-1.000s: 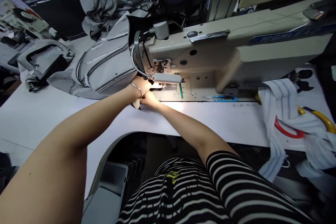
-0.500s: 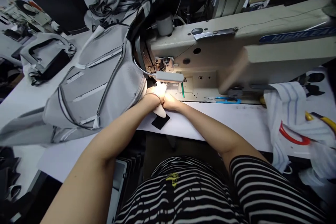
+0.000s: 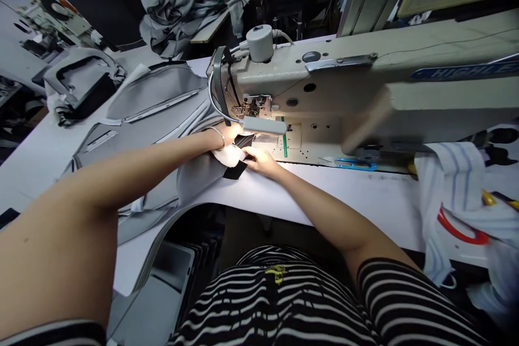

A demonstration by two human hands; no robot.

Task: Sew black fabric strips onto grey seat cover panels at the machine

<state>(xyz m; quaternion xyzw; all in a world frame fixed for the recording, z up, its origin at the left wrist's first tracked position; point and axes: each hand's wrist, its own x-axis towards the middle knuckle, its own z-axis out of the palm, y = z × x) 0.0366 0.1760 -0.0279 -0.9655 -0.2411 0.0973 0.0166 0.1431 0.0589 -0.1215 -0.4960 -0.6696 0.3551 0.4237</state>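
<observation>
A person in a black-and-white striped top is sitting at a beige industrial sewing machine (image 3: 365, 92), both bare arms reaching forward to the needle area, which a small lamp (image 3: 265, 125) on a bendy neck is lighting brightly. The left hand (image 3: 227, 138), with a thin bangle at the wrist, is lying on a large grey fabric panel with piped seams and pale strips (image 3: 154, 113), which is spreading from the needle area away to the left over the white worktable (image 3: 344, 189) and drooping a little over its curved front edge. The right hand (image 3: 259, 158) is resting just beside the left, fingers pressing down on a small black fabric piece (image 3: 235, 171) and a pale rounded patch (image 3: 229, 155) at the panel's near edge — whether either hand is pinching the cloth or only flattening it, I cannot tell (the glare is washing out the fingertips). The panel is looking soft and floppy but bulky, likely to drag under its own weight, so it seems best held flat close to the needle, with the spread-out bulk supported on the table. Blue-handled snips (image 3: 357, 165) are lying on the machine bed to the right, and a striped white cloth (image 3: 446, 173) is sitting further right — heaps of grey fabric (image 3: 182, 0) are piling up behind.
</observation>
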